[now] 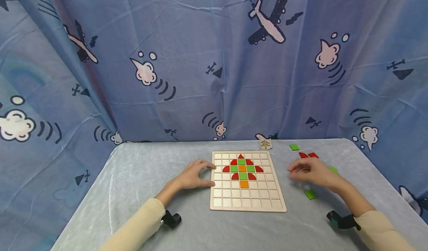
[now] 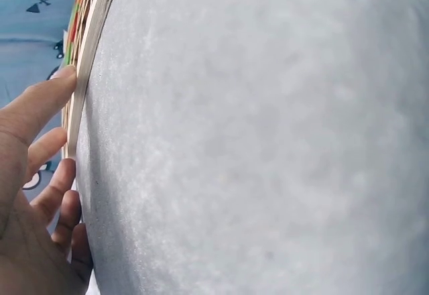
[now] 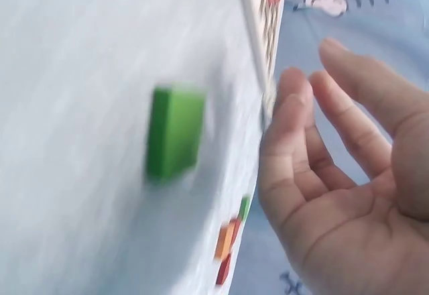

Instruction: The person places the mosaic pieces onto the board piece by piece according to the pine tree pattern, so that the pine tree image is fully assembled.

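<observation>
Beige board (image 1: 247,202), red-green-orange tiles (image 1: 242,169)

Head view: bright, evenly lit, mostly sharp; faint highlights along creases of the curtain (image 1: 187,32). Left wrist view: tablecloth (image 2: 255,134) softly focused, dimmer at far right. Right wrist view: green tile (image 3: 175,134) blurred, shadows diffuse.

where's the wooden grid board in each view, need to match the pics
Head: the wooden grid board lies below and right of centre.
Left wrist: upper left, a thin edge-on strip.
Right wrist: top, right of centre, also edge-on.
Shared landmark: the blue printed curtain, seen beyond the board in all three.
</observation>
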Demonstrator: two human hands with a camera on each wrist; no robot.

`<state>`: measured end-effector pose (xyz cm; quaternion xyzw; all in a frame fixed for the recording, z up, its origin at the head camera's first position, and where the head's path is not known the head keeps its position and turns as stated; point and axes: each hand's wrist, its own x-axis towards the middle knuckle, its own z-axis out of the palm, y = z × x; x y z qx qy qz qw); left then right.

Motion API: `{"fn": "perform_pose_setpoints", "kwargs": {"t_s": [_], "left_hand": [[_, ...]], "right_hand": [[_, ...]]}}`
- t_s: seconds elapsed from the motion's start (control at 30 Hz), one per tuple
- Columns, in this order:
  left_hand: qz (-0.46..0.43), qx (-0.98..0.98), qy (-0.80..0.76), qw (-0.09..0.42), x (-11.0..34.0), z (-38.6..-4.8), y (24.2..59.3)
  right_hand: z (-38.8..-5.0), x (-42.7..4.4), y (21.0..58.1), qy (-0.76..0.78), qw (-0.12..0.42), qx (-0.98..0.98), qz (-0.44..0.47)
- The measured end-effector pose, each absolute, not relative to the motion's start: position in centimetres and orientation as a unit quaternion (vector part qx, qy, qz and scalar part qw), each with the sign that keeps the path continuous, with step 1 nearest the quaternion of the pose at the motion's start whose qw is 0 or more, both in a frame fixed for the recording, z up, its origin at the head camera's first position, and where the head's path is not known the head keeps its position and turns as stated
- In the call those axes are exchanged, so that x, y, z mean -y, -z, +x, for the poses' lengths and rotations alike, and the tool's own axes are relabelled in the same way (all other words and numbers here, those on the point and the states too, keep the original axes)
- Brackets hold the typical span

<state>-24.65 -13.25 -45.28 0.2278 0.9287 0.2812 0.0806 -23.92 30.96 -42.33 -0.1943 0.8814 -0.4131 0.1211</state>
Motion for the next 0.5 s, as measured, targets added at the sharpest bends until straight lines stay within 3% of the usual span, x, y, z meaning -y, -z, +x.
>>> {"fn": "perform_pose_setpoints", "kwargs": {"t_s": [0.2, 0.5], "left_hand": [[0.230, -0.927, -0.283, 0.083, 13.3, -24.5, 45.4], [0.234, -0.928, -0.278, 0.077, 13.4, -24.6, 45.6]], "right_hand": [[-22.8, -33.6, 42.9, 0.412, 0.163, -0.878, -0.178], [-21.6, -35.6, 43.6, 0.401, 0.174, -0.876, -0.203]]}}
